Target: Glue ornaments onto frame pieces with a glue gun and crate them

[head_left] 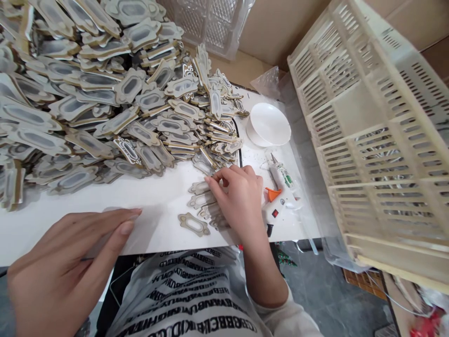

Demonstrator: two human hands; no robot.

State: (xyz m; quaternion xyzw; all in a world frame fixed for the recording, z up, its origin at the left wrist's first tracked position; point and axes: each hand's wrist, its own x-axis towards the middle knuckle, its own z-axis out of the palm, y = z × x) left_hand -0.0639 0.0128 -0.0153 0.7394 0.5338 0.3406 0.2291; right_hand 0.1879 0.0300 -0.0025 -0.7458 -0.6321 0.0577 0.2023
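My left hand [73,255] hovers at the table's left front, thumb and forefinger pinched together; whatever is between the tips is too small to make out. At the middle of the table, my right hand [238,194] is closed, its thumb and forefinger meeting at a flat grey frame-shaped plate [199,187]. I cannot make out what, if anything, they grip. More such plates lie in a short column below it, partly hidden under the hand. Nearest the front edge is a single oval-holed plate [193,224].
A big heap of frame-shaped plates [94,93] covers the back left. To the right stand a white bowl [268,125], a white glue gun [280,201] with an orange trigger, and a tall cream plastic crate [354,112]. Clear plastic trays [217,23] lean at the back.
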